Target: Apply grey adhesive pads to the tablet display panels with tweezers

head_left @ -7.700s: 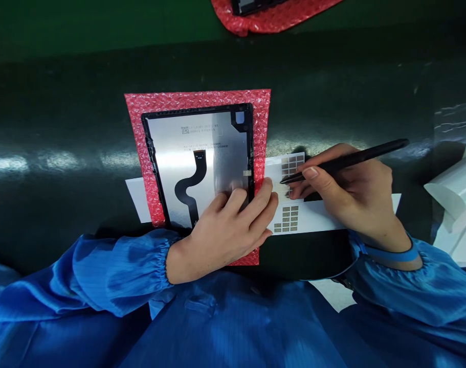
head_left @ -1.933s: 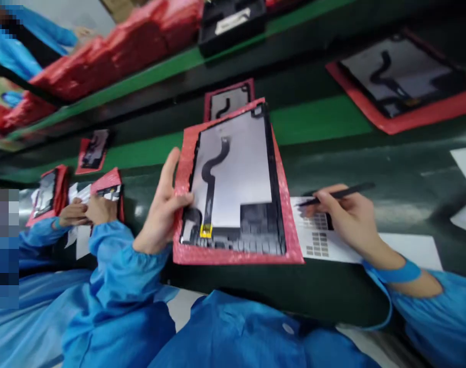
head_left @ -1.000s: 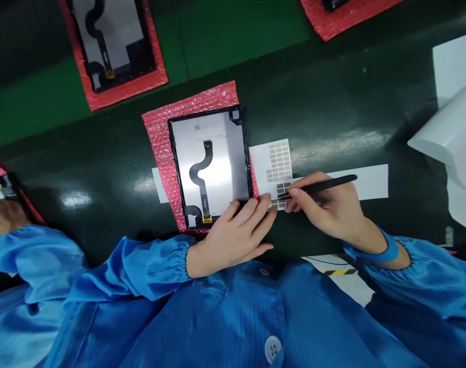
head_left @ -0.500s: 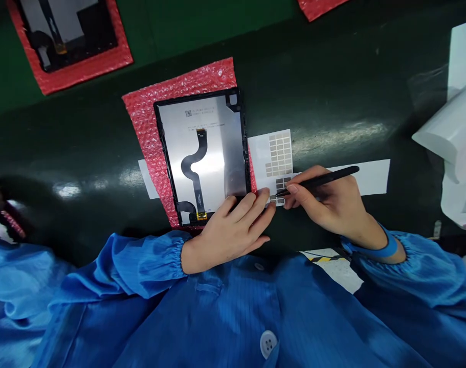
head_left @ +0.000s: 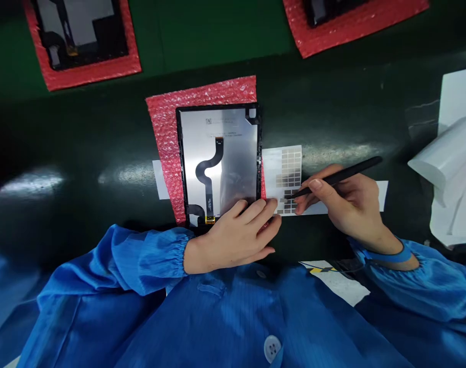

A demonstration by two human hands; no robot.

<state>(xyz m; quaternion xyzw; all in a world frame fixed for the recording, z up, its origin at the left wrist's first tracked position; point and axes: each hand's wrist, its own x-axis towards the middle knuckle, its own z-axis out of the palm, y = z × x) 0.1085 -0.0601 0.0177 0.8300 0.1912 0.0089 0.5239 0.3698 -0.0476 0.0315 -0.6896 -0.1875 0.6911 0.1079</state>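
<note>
A display panel (head_left: 233, 153) lies back side up, silver with a black flex cable, on a red bubble-wrap sheet (head_left: 167, 138) on the dark bench. My left hand (head_left: 236, 235) rests with its fingers flat on the panel's lower right corner and on the edge of a white sticker sheet (head_left: 290, 174). That sheet carries a grid of small grey patches. My right hand (head_left: 348, 204) is closed around black tweezers (head_left: 336, 178), whose tip touches the lower patches of the grid.
Two more panels on red bubble wrap lie at the back, one at the left (head_left: 83, 36) and one at the right (head_left: 351, 15), on a green strip. White folded sheets (head_left: 451, 168) sit at the right edge. White paper strips lie under the wrap.
About two seconds ago my left hand held the panel up on its wrap; the panel has lain on the bench for the last second. The tweezers' tip stays at the sticker grid.
</note>
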